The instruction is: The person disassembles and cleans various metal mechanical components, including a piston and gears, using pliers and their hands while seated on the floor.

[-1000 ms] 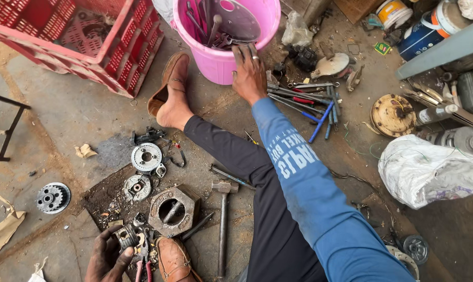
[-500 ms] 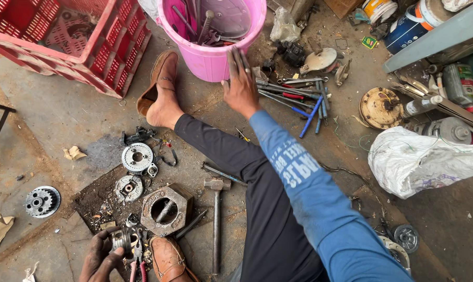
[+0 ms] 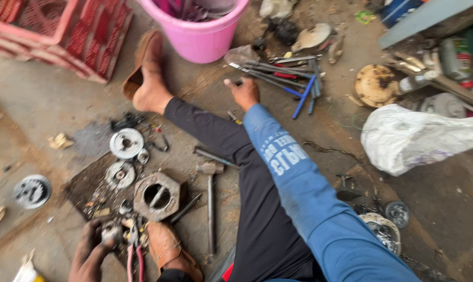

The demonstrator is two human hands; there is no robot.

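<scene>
Left hand (image 3: 90, 253), at 7 o'clock on the floor (image 3: 48, 104), has its fingers closed round a small metal part (image 3: 112, 231), steadying it. Right hand (image 3: 244, 91) at 12 o'clock, fingers curled on a tool (image 3: 257, 73) from the pile, within reach.

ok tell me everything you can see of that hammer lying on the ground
The grey metal hammer lies flat on the dirty concrete floor, head towards the top of the picture, long straight handle running down towards the person. It looks all steel, dull and worn. It sits just left of the dark-trousered leg and right of the hexagonal metal block with a round hole. Neither hand touches it.
</scene>
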